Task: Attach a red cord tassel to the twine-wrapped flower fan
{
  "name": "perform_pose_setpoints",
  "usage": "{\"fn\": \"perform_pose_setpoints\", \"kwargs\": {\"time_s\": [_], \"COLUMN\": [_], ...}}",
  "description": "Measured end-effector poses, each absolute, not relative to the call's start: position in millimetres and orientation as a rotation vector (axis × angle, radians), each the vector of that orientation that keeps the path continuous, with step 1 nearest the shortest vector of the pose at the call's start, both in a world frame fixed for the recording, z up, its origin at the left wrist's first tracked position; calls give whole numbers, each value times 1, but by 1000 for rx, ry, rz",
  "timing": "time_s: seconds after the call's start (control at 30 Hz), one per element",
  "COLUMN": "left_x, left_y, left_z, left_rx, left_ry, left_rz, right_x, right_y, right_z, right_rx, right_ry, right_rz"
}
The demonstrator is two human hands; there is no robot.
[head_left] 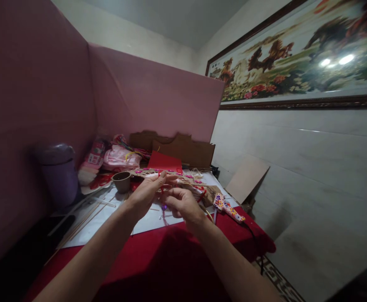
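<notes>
My left hand (150,186) is closed in a pinch around a thin red cord (162,190) over the middle of the table. Close beside it, my right hand (183,203) has its fingers curled and pressed together on the same cord; the exact grip is partly hidden. Below the fingers hangs a purple bead (164,207) with a dark pinkish tassel (165,220). Just behind the hands lies a strip of thin sticks with bright pink decorations (183,173), partly covered by my fingers.
A brown cup (121,183) stands left of my hands, with long thin sticks (82,222) nearby. At the right lies a flower-patterned glue gun (227,208) with a black cable. Behind are red card (164,161), torn cardboard (186,150) and pink bags (122,157). A purple bin (59,176) stands far left.
</notes>
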State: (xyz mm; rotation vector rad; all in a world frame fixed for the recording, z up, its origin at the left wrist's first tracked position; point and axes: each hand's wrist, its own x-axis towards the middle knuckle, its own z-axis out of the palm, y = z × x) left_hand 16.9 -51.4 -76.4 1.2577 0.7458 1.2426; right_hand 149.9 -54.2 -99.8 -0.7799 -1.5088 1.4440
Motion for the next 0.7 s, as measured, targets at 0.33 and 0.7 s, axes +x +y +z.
{"fn": "perform_pose_setpoints", "kwargs": {"time_s": [0.33,0.7], "left_x": [24,26], "left_y": [-60,-59], "left_z": [-69,-80], "left_rx": [1260,1158], "left_ry": [677,479], "left_rz": [1239,1181], "right_x": [141,159], "right_y": [-51,-52], "right_z": [-93,-73], "right_rx": [-709,-703], "right_ry": [-1530,-1489], "right_rz": [1185,1268]}}
